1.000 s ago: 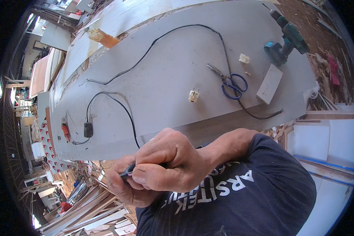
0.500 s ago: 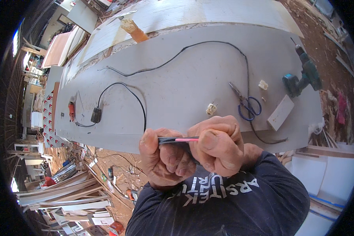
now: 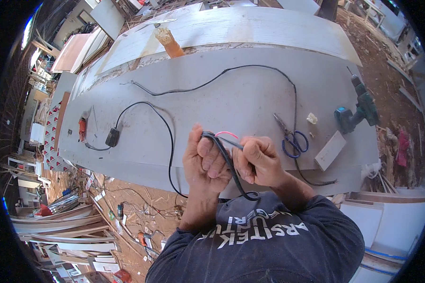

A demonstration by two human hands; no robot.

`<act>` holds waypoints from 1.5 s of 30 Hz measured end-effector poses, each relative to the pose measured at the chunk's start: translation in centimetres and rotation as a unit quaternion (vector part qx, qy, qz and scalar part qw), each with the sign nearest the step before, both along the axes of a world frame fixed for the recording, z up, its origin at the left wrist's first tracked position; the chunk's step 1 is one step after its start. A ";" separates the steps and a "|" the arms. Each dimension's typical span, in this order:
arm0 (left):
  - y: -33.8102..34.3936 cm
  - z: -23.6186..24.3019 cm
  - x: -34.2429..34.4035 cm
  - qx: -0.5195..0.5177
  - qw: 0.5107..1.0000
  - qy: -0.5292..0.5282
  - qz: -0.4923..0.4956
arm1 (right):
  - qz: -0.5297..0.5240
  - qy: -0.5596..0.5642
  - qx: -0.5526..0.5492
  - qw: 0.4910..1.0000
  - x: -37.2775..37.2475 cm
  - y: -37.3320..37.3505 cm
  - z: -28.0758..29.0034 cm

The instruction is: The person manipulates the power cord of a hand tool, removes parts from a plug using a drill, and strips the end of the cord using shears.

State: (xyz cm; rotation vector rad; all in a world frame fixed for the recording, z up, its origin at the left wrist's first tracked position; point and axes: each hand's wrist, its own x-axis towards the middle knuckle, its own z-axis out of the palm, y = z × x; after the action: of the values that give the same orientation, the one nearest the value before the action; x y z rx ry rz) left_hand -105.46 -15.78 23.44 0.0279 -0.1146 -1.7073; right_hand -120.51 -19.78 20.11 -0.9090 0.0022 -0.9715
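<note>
My left hand (image 3: 206,159) is closed round a black electrical cable (image 3: 227,165), which loops down in front of my shirt. A pink inner wire (image 3: 227,134) arches out from the cable's end near the left fingers. Right of it, my right hand (image 3: 257,160) pinches a dark grey strand (image 3: 230,142) of the same cable between thumb and fingers. Both hands hover over the table's near edge. From a black box-shaped fitting (image 3: 112,137) on the left, a black lead (image 3: 163,123) runs toward my left wrist.
On the grey tabletop (image 3: 212,106) lie blue-handled scissors (image 3: 295,141), a cordless drill (image 3: 359,108), a white block (image 3: 330,150), a small cream piece (image 3: 311,118) and a second black cable (image 3: 193,88). A red-orange tool (image 3: 82,129) sits far left; an orange-brown post (image 3: 169,42) stands behind.
My hands have drawn slightly apart, and the grey strand now stands away from the pink wire, which bends in an arc. The cream plug by my right hand is now out of sight.
</note>
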 end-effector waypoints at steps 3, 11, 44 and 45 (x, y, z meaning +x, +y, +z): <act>-0.4 0.0 9.2 0.082 0.938 -0.022 0.335 | -0.026 -0.067 0.003 0.997 -4.9 1.3 -0.5; 0.4 -0.3 7.2 -0.045 0.938 -0.277 0.201 | -0.060 0.401 -0.408 0.818 -4.2 0.5 2.2; 1.6 0.6 0.9 -0.093 0.626 -0.733 0.249 | -0.214 0.358 -0.357 0.836 -0.5 -2.5 6.5; 1.5 0.9 1.1 -0.112 0.596 -0.755 0.250 | -0.223 0.353 -0.390 0.821 -0.6 -2.8 6.7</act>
State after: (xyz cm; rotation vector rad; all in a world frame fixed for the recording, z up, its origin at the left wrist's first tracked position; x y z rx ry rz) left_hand -104.40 -14.29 24.30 1.2221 -1.4402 -0.6424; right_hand -121.08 -22.56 26.84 -2.0735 0.5028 -1.0119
